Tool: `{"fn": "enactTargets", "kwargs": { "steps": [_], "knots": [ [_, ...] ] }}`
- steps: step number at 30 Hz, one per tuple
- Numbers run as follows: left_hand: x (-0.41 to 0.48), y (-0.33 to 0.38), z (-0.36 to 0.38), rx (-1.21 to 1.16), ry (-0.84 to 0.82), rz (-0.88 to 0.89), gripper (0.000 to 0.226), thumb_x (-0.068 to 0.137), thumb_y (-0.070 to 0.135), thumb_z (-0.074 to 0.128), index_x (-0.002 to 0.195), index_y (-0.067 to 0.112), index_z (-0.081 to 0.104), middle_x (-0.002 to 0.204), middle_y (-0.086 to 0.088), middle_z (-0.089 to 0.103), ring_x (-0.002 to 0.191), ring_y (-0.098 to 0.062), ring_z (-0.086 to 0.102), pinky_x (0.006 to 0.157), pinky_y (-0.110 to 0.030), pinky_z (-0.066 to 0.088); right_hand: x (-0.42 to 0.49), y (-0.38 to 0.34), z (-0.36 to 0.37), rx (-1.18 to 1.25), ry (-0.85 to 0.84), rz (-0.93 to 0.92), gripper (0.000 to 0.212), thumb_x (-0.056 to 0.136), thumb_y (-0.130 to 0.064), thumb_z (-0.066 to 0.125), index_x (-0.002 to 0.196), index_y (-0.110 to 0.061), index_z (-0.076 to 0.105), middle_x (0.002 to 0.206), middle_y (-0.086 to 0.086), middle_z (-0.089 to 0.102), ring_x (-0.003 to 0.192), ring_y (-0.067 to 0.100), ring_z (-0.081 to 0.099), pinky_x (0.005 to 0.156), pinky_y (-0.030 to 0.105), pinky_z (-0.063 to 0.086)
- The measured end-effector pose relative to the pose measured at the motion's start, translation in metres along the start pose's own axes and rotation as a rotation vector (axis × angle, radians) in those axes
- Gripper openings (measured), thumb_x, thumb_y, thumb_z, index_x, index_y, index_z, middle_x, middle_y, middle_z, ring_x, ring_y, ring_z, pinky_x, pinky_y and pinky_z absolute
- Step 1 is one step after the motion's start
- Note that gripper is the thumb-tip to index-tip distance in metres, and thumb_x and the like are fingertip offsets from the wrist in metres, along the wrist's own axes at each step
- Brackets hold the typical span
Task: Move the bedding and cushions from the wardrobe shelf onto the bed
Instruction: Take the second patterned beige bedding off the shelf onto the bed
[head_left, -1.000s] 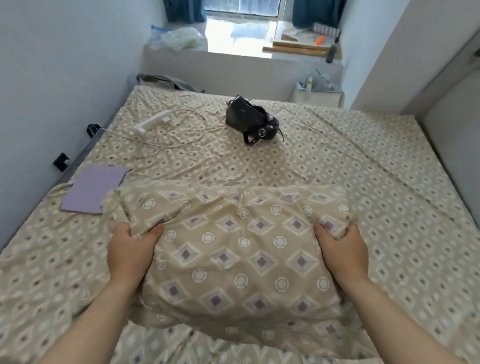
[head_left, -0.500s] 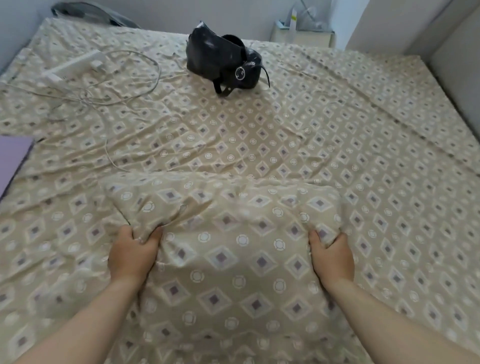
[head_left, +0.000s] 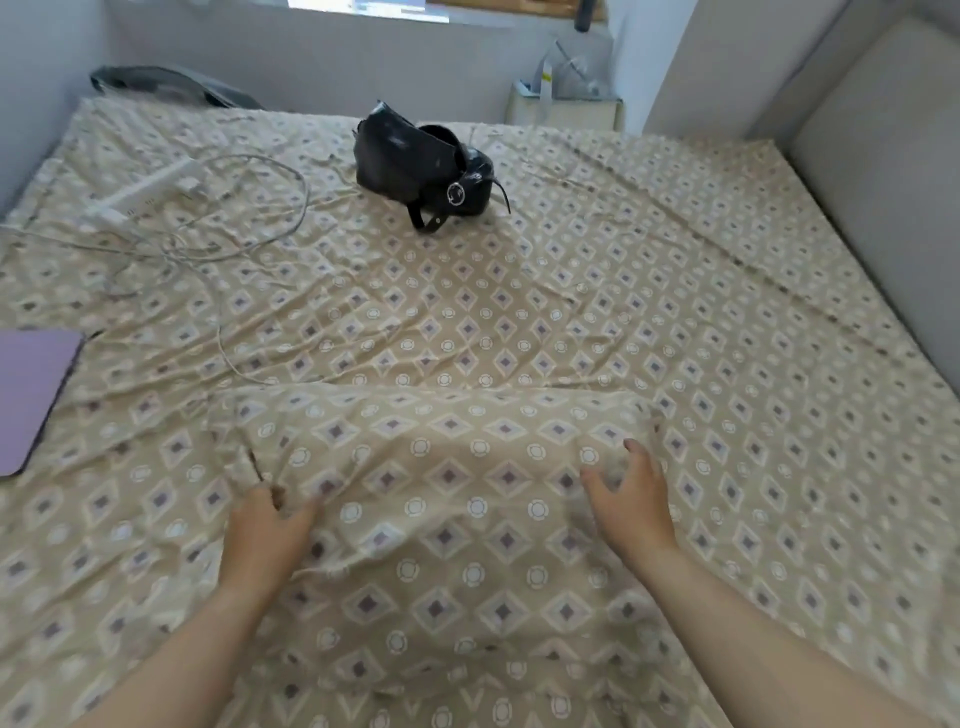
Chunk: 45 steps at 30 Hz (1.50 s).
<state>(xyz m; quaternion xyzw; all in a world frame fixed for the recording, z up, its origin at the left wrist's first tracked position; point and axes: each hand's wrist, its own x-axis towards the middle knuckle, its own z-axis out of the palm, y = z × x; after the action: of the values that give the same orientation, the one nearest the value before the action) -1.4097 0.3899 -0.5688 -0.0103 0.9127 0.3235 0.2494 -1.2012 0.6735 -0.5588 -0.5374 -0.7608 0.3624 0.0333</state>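
Grey walls close in a small room almost filled by a wide bed (head_left: 675, 291) under a wrinkled beige sheet printed with purple diamonds and white rings. Lying flat on the near part of that bed is a soft rectangular pillow in a matching beige diamond-print cover (head_left: 447, 499), its far edge showing as a low ridge across the sheet. The left hand (head_left: 267, 535) rests on the pillow's left side, its fingers (head_left: 301, 514) curled loosely into a fold of the cover; whether they pinch the cloth I cannot tell. The right hand (head_left: 631, 501) sits near the pillow's right end with its fingers (head_left: 636, 449) spread apart and slightly lifted, gripping nothing. Both bare forearms reach in from the bottom edge. Further up the bed a glossy black leather handbag with a round metal buckle (head_left: 423, 166) stands slumped, well apart from the pillow. To the left lie a white power strip (head_left: 143, 195) and a tangle of thin white cables (head_left: 244, 228). A flat lilac rectangular pad (head_left: 31, 395) lies at the left edge, near the pillow but not touching it.
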Motion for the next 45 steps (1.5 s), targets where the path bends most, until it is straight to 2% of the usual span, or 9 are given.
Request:
{"fn": "enactTargets", "kwargs": {
  "steps": [2, 8, 13, 15, 20, 26, 34, 37, 45],
  "knots": [
    [-0.02, 0.021, -0.02, -0.009, -0.086, 0.086, 0.035, 0.09, 0.029, 0.059, 0.121, 0.012, 0.056, 0.12, -0.011, 0.06, 0.103, -0.024, 0.056, 0.083, -0.035, 0.042, -0.022, -0.029, -0.019, 0.046, -0.065, -0.11, 0.067, 0.091, -0.045, 0.055, 0.147, -0.018, 0.031, 0.152, 0.001, 0.035, 0.14, 0.02, 0.032, 0.113, 0.04, 0.031],
    [-0.092, 0.085, -0.095, -0.118, -0.152, 0.281, 0.029, 0.094, 0.025, 0.055, 0.121, 0.017, 0.061, 0.101, 0.015, 0.059, 0.089, 0.004, 0.055, 0.069, -0.015, 0.041, -0.103, -0.117, -0.095, 0.179, -0.11, -0.219, 0.049, 0.093, -0.038, 0.056, 0.139, -0.024, 0.044, 0.14, -0.009, 0.049, 0.128, 0.009, 0.045, 0.107, 0.036, 0.039],
    [-0.163, 0.141, -0.159, -0.192, -0.154, 0.452, 0.024, 0.093, 0.024, 0.056, 0.117, 0.025, 0.063, 0.103, 0.019, 0.06, 0.105, -0.007, 0.058, 0.075, -0.019, 0.041, -0.18, -0.16, -0.167, 0.293, -0.033, -0.299, 0.033, 0.093, -0.032, 0.058, 0.126, -0.029, 0.054, 0.121, -0.018, 0.057, 0.112, 0.003, 0.055, 0.088, 0.022, 0.046],
    [-0.189, 0.159, -0.179, -0.225, -0.155, 0.512, 0.022, 0.093, 0.024, 0.056, 0.113, 0.029, 0.061, 0.102, 0.021, 0.059, 0.101, -0.002, 0.057, 0.075, -0.018, 0.04, -0.208, -0.169, -0.191, 0.338, 0.003, -0.324, 0.028, 0.093, -0.03, 0.059, 0.12, -0.031, 0.056, 0.117, -0.018, 0.059, 0.104, -0.002, 0.056, 0.079, 0.017, 0.044],
    [-0.255, 0.188, -0.214, -0.325, -0.147, 0.632, 0.023, 0.092, 0.023, 0.059, 0.113, 0.027, 0.065, 0.106, 0.018, 0.063, 0.1, 0.003, 0.057, 0.079, -0.019, 0.043, -0.273, -0.176, -0.24, 0.408, 0.09, -0.366, 0.026, 0.092, -0.026, 0.061, 0.118, -0.03, 0.059, 0.113, -0.017, 0.061, 0.1, -0.002, 0.058, 0.08, 0.019, 0.045],
    [-0.327, 0.2, -0.225, -0.429, -0.195, 0.708, 0.021, 0.092, 0.021, 0.059, 0.111, 0.026, 0.067, 0.106, 0.018, 0.064, 0.099, -0.005, 0.061, 0.082, -0.026, 0.046, -0.334, -0.153, -0.298, 0.446, 0.194, -0.426, 0.023, 0.092, -0.024, 0.061, 0.109, -0.038, 0.057, 0.111, -0.02, 0.061, 0.101, -0.003, 0.059, 0.078, 0.016, 0.045],
    [-0.415, 0.22, -0.21, -0.411, -0.279, 0.921, 0.022, 0.092, 0.018, 0.059, 0.113, 0.024, 0.066, 0.107, 0.015, 0.066, 0.097, -0.001, 0.061, 0.078, -0.02, 0.045, -0.405, -0.088, -0.374, 0.451, 0.4, -0.453, 0.023, 0.091, -0.025, 0.062, 0.113, -0.031, 0.056, 0.11, -0.013, 0.062, 0.103, 0.003, 0.058, 0.087, 0.025, 0.045],
    [-0.455, 0.23, -0.199, -0.407, -0.328, 1.005, 0.022, 0.091, 0.018, 0.06, 0.111, 0.026, 0.066, 0.11, 0.013, 0.067, 0.101, -0.001, 0.062, 0.086, -0.025, 0.048, -0.435, -0.055, -0.397, 0.463, 0.467, -0.427, 0.024, 0.092, -0.027, 0.062, 0.114, -0.032, 0.055, 0.111, -0.014, 0.061, 0.106, 0.006, 0.058, 0.089, 0.028, 0.045],
    [-0.587, 0.243, -0.139, -0.414, -0.577, 1.159, 0.027, 0.091, 0.014, 0.061, 0.117, 0.021, 0.064, 0.114, 0.005, 0.067, 0.1, 0.002, 0.059, 0.077, -0.015, 0.041, -0.548, 0.052, -0.453, 0.475, 0.711, -0.314, 0.026, 0.092, -0.026, 0.061, 0.115, -0.032, 0.052, 0.116, -0.014, 0.056, 0.111, 0.005, 0.054, 0.085, 0.017, 0.041]
  ]
}}
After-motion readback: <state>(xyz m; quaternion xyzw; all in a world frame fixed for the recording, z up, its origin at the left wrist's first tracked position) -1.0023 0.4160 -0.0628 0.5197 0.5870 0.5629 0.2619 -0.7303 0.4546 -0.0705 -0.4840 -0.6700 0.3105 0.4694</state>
